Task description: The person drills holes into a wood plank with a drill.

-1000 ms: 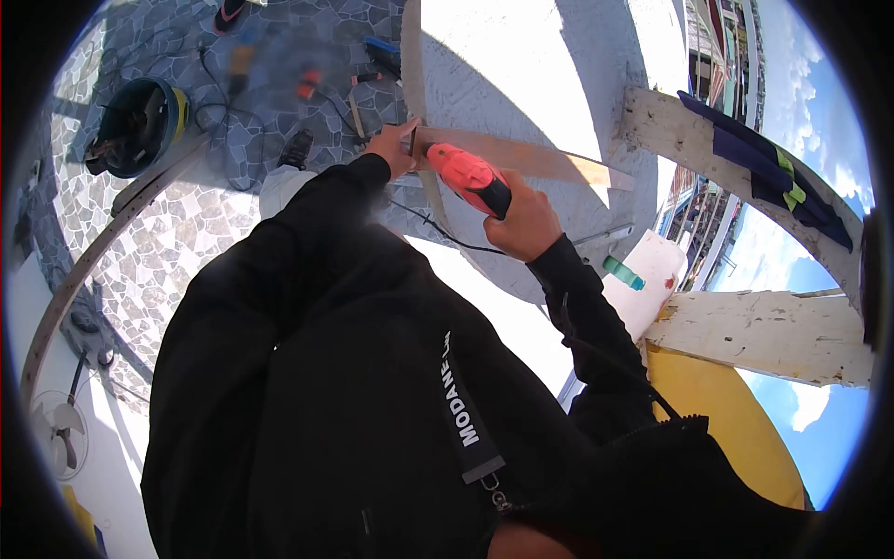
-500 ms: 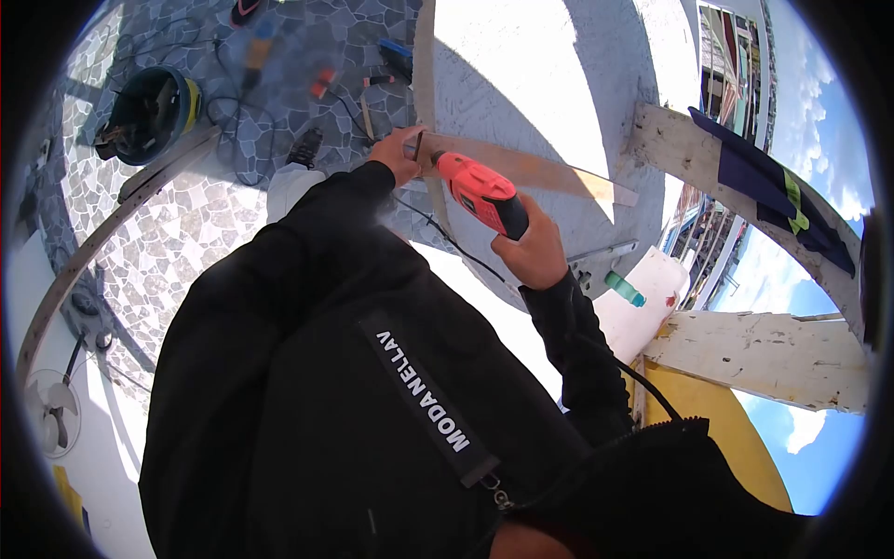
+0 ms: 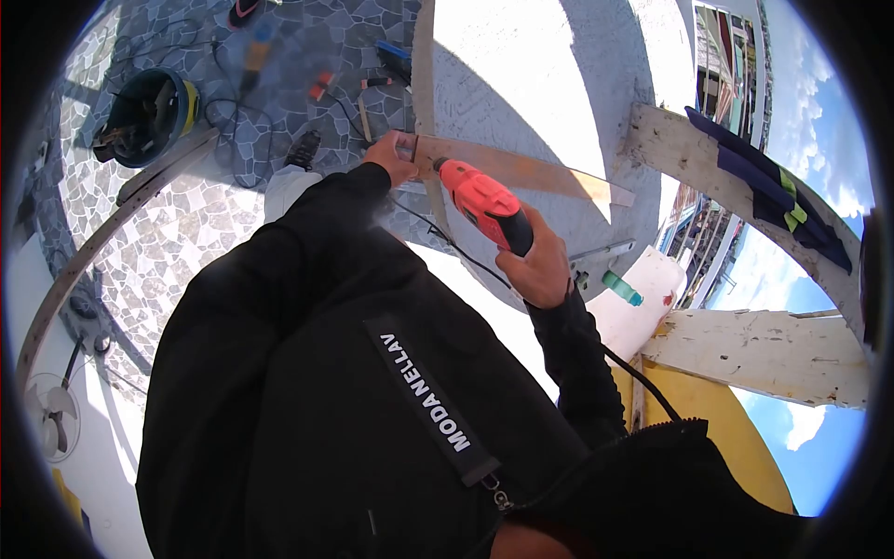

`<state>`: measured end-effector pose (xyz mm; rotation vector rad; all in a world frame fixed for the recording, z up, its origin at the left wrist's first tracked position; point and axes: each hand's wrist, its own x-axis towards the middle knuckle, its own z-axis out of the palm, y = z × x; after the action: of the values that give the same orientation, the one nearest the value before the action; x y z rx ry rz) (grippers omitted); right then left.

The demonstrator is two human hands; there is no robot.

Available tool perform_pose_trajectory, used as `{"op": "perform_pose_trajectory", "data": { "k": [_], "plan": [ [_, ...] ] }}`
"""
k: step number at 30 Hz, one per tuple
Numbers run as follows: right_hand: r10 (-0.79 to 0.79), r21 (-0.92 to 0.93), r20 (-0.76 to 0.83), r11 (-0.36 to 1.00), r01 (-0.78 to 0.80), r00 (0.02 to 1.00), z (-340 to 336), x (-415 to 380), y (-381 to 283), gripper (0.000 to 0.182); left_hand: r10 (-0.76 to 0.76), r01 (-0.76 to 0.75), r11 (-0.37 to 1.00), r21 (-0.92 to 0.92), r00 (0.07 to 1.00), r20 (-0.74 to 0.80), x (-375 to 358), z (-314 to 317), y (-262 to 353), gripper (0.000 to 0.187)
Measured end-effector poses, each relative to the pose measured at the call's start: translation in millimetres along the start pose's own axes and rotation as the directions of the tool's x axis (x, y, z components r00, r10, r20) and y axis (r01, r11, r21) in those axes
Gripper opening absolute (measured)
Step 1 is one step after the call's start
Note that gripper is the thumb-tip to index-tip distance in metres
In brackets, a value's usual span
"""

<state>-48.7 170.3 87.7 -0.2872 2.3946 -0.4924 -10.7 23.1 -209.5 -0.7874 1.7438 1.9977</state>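
A red and black power drill [image 3: 484, 203] is gripped by its rear in my right hand [image 3: 545, 265]. The nose of the drill points up and left, close to the near end of a long wooden board [image 3: 521, 168] that lies over the grey concrete ledge [image 3: 494, 84]. At that same end, my left hand [image 3: 391, 156] pinches the board's tip, beside a thin dark piece standing across it. Whether the drill's tip touches the wood cannot be made out.
A dark bucket [image 3: 149, 116] holding tools stands at the upper left, with cables on the stone-patterned floor. A green bottle [image 3: 622, 288] lies right of my right hand. Dark cloth [image 3: 768, 182] hangs over a wooden beam [image 3: 684, 149]. A fan [image 3: 56, 415] is at lower left.
The drill and my right hand have shifted slightly down, and the drill has turned a little. My left hand has moved slightly left along the board's end.
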Motion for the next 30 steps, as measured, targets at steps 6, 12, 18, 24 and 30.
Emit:
{"op": "perform_pose_trajectory", "data": {
  "k": [6,12,18,24,30],
  "plan": [
    [-0.033,-0.028,-0.025,0.999,0.033,0.999,-1.4,7.1,7.6,0.055,-0.01,0.011,0.998,-0.059,1.0,0.02,5.0,1.6,-8.6,0.044],
    [0.006,0.006,-0.051,1.0,-0.006,0.999,5.1,8.4,17.1,0.053,-0.022,0.022,0.999,-0.049,1.0,-0.005,2.5,1.0,-0.3,0.041],
    [-0.022,-0.021,-0.046,1.0,0.021,0.999,4.6,9.7,9.3,0.055,-0.008,0.008,0.998,-0.065,1.0,-0.006,3.8,3.2,-3.6,0.044],
    [-0.023,0.01,-0.035,1.0,0.024,0.999,0.5,17.4,21.4,0.05,0.001,-0.002,0.997,-0.08,1.0,-0.008,1.4,3.6,-2.6,0.044],
    [0.06,0.101,-0.032,0.993,-0.057,0.998,13.9,9.4,34.4,0.046,-0.023,0.02,0.996,-0.086,0.999,-0.025,-7.6,0.9,11.7,0.045]
  ]
}}
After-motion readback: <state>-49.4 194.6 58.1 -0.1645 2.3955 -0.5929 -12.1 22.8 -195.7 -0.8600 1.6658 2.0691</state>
